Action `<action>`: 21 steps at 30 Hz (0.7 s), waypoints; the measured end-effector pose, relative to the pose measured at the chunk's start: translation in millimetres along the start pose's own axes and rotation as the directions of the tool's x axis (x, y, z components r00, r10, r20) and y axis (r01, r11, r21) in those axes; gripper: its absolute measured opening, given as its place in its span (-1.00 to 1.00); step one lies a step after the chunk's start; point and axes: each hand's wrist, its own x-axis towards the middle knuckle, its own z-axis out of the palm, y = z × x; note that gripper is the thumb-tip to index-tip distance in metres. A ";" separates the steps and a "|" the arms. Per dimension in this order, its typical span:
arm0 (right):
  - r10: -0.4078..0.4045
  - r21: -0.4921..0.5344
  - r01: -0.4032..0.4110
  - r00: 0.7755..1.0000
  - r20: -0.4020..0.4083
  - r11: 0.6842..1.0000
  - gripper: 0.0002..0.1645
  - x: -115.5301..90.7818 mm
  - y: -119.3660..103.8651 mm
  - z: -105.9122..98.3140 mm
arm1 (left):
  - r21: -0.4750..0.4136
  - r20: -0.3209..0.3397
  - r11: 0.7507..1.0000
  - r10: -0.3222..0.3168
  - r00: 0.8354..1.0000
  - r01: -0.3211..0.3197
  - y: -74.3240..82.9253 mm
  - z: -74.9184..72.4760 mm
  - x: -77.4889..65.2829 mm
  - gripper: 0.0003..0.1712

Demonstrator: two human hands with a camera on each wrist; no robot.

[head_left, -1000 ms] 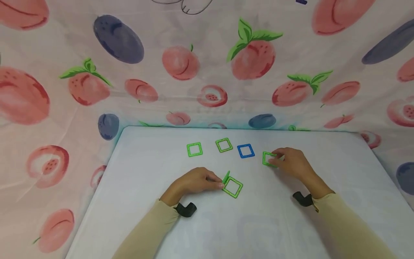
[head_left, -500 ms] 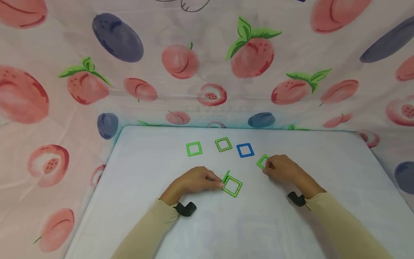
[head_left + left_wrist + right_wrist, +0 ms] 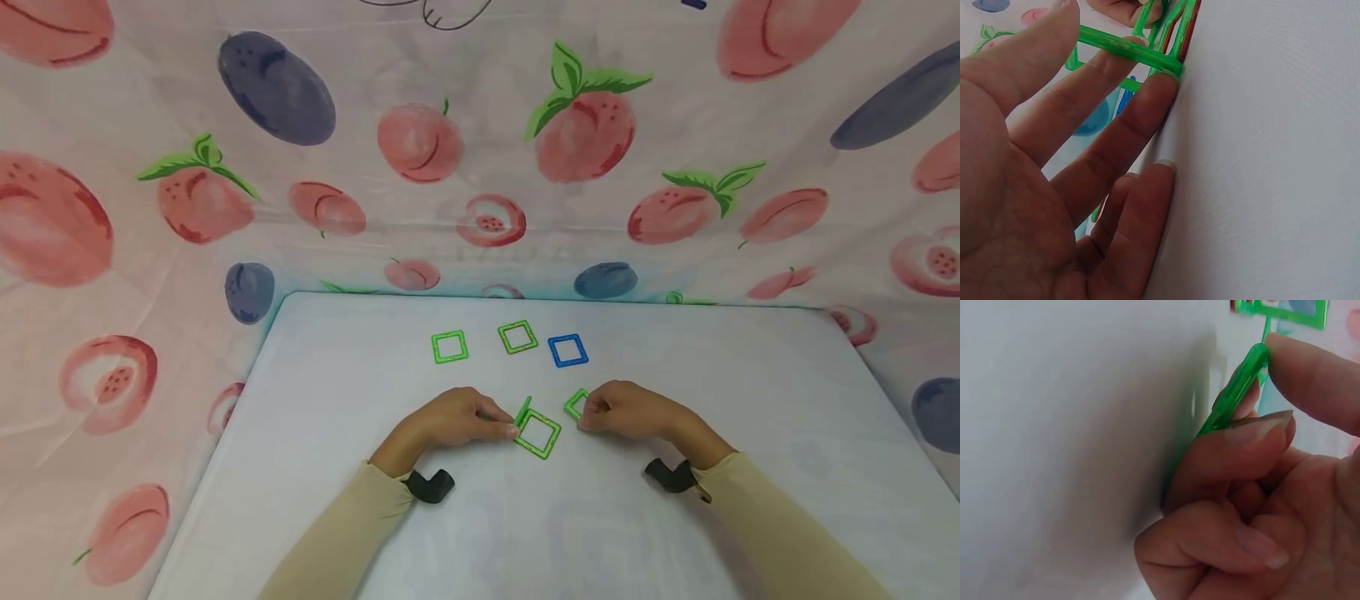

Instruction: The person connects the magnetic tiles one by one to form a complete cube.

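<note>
Six square frames are showing on the white desk point(image 3: 360, 358), five green and one blue. Near the centre of the frame, the left hand point(image 3: 465, 414) is pinching a standing green square point(image 3: 522, 411) between thumb and fingers, keeping it tilted up along one edge of a flat green square point(image 3: 552, 443). Just right of these, the right hand point(image 3: 630, 408) is gripping a loose green square point(image 3: 573, 398) between thumb and fingertips; whether that piece is touching the desk, I cannot tell. Above centre, a left green square point(image 3: 451, 360), a middle green square point(image 3: 522, 349) and a blue square point(image 3: 572, 364) are lying flat in a loose row, apart from both hands.

The step in hand seems to be adding another side to the joined pair. The next move is probably calling for turning the loose piece edge-on and meeting a free edge of the flat one, while the left hand is steadying the raised wall.
</note>
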 end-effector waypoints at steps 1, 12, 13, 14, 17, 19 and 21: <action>0.006 0.011 -0.006 1.000 0.001 1.000 -0.64 0.8 -2.4 2.1 | 0.000 0.001 1.000 -0.001 1.000 0.001 -0.4 -0.2 0.0 -0.76; 0.045 0.104 -0.045 0.999 -0.001 0.994 -0.60 4.7 -18.1 12.7 | -0.011 0.004 1.000 -0.011 1.000 0.011 1.4 -1.1 -0.2 -0.75; 0.046 0.111 -0.045 0.999 -0.002 0.993 -0.62 6.5 -18.4 12.7 | -0.010 0.004 1.000 -0.014 1.000 0.014 1.6 -1.2 0.0 -0.75; 0.048 0.121 -0.048 0.999 -0.005 0.992 -0.63 8.2 -18.9 12.9 | -0.012 0.004 1.000 -0.013 1.000 0.013 1.7 -1.2 0.0 -0.75; 0.038 0.163 -0.036 0.999 -0.012 0.986 -0.62 12.3 -20.6 15.0 | -0.008 0.006 1.000 -0.018 1.000 0.018 1.9 -1.2 -0.1 -0.75; 0.030 0.201 -0.030 1.000 0.004 0.979 -0.62 13.8 -22.0 17.0 | -0.009 0.006 1.000 -0.016 1.000 0.016 2.1 -1.2 0.0 -0.76; 0.016 0.241 -0.025 0.999 0.037 0.970 -0.63 14.6 -23.4 19.3 | -0.009 0.006 1.000 -0.017 1.000 0.018 2.1 -1.1 0.2 -0.77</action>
